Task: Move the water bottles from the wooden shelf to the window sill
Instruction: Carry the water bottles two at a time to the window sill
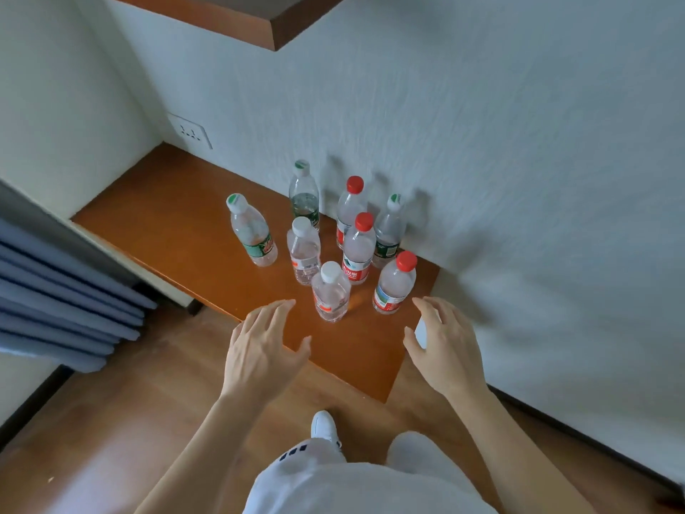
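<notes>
Several clear water bottles stand upright on the wooden shelf [155, 217] against the white wall. Nearest me are a white-capped bottle [330, 293] and a red-capped bottle [393, 285]. Behind them stand another white-capped bottle [304, 250], two more red-capped bottles [358, 250] [350, 209] and three green-labelled ones [252, 231] [304, 196] [388, 231]. My left hand [264, 350] hovers open just left of the nearest white-capped bottle. My right hand [444, 346] is open just right of the nearest red-capped bottle. Neither hand touches a bottle.
A second wooden shelf [237, 20] juts out overhead. A wall socket [189, 130] sits above the shelf's back left. A blue curtain [63, 298] hangs at the left. Wooden floor lies below, with my white shoe [323, 426] on it.
</notes>
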Available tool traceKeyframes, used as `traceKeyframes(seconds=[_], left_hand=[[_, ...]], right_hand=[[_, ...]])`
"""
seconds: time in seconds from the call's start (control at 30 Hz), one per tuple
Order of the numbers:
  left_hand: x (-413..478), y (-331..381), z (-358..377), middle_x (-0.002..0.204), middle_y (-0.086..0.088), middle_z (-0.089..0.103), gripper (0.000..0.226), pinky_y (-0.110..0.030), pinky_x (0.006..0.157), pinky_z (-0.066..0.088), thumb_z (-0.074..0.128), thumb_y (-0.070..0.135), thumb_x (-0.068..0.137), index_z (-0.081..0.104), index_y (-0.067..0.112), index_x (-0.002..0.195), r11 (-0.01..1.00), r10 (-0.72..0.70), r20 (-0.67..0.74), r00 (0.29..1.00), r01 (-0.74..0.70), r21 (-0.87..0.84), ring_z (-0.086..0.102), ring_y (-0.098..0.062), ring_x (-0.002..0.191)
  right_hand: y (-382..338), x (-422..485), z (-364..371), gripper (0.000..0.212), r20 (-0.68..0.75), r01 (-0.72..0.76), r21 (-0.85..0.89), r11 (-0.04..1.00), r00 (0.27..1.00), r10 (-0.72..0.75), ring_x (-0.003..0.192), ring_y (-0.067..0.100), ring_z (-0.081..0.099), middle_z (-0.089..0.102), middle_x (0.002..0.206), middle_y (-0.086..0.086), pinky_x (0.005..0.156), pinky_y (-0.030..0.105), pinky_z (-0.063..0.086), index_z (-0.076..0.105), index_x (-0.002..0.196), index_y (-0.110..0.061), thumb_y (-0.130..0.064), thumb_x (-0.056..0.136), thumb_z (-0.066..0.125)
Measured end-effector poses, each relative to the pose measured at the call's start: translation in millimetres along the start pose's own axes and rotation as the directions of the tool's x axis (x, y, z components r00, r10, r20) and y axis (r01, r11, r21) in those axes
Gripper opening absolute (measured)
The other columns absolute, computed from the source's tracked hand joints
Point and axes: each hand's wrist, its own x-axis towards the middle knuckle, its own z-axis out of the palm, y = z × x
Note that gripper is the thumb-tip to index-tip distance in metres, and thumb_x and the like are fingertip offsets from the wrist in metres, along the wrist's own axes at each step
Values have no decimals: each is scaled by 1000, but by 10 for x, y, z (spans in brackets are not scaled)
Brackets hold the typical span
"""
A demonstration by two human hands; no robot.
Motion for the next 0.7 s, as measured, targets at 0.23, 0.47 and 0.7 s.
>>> traceKeyframes(seconds=[0.23,0.47,0.7], left_hand=[[439,-85,340,149,1,45,81,-35,101,47,68,56,81,30,27,146,969,-48,194,980,93,-229,47,-19,132],[680,32,712,145,5,47,92,-28,107,41,79,53,71,32,24,145,871,-89,318,944,229,-434,45,-13,132],[801,156,932,121,23,55,79,-17,92,46,88,43,62,39,46,123,685,-185,297,937,340,-644,54,-6,116]], right_hand=[[108,289,184,78,159,-181,134,974,974,159,127,26,57,59,141,5,96,43,53,52,141,-20,-69,80,59],[225,678,644,107,317,-414,577,704,908,274,135,12,46,49,146,-10,111,37,44,38,143,-39,-86,52,70],[97,830,886,83,342,-437,647,625,899,275,112,-3,52,47,116,-33,89,8,42,38,122,-53,-52,58,90]])
